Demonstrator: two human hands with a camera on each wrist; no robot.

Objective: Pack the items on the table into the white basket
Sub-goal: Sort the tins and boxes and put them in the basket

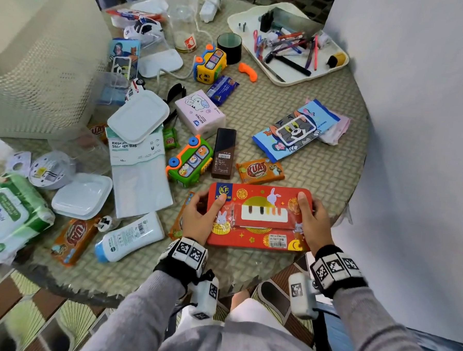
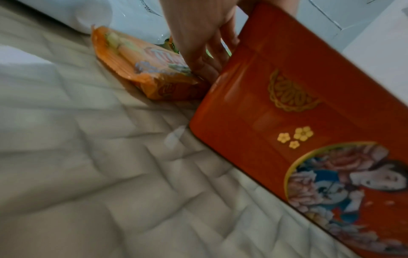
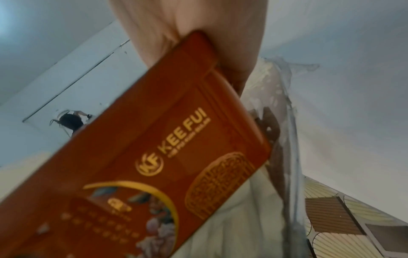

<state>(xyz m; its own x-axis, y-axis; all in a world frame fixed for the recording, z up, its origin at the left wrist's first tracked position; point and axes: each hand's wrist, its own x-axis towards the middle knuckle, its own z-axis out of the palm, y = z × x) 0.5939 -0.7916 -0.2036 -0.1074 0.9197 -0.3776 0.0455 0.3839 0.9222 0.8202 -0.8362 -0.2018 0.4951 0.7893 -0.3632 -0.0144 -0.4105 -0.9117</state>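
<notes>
A flat red tin (image 1: 259, 217) with a piano picture lies at the near edge of the round table, and both hands hold it. My left hand (image 1: 204, 214) grips its left end, thumb on the lid, fingers under the side. My right hand (image 1: 310, 217) grips the right end the same way. In the left wrist view the red tin (image 2: 298, 113) is tilted up off the woven tabletop, fingers (image 2: 198, 52) behind its edge. The right wrist view shows the red tin (image 3: 154, 157) from below. The white mesh basket (image 1: 40, 66) stands at the far left.
Many items cover the table: an orange snack pack (image 1: 260, 171), a brown box (image 1: 223, 153), a green toy bus (image 1: 191, 162), a yellow toy bus (image 1: 210, 64), a white bottle (image 1: 130, 237), a wet-wipes pack (image 1: 11, 214), and a cartoon pouch (image 1: 294, 130). A pen tray (image 1: 238, 22) sits far right.
</notes>
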